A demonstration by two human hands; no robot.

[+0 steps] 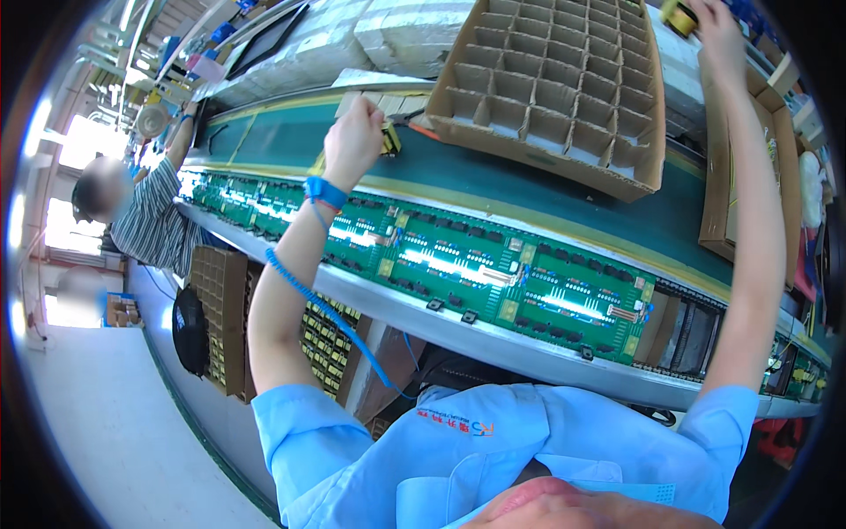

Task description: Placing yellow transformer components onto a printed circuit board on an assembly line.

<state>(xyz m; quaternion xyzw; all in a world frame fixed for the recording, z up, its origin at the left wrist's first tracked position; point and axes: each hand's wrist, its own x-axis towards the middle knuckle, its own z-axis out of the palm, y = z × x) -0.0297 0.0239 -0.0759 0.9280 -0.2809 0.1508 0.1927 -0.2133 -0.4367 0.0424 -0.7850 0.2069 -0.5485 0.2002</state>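
The left hand pinches a small yellow-and-black boxy component just beyond the row of green rectangular circuit boards, long axis left to right — nearer it than the right hand, closed on another yellow-and-black component, far right.

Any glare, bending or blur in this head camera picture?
Head view: white glare streaks cross the green circuit boards; the metal rail bows; corners fade to black; the co-worker's head is blurred; the right hand is cut by the top edge.
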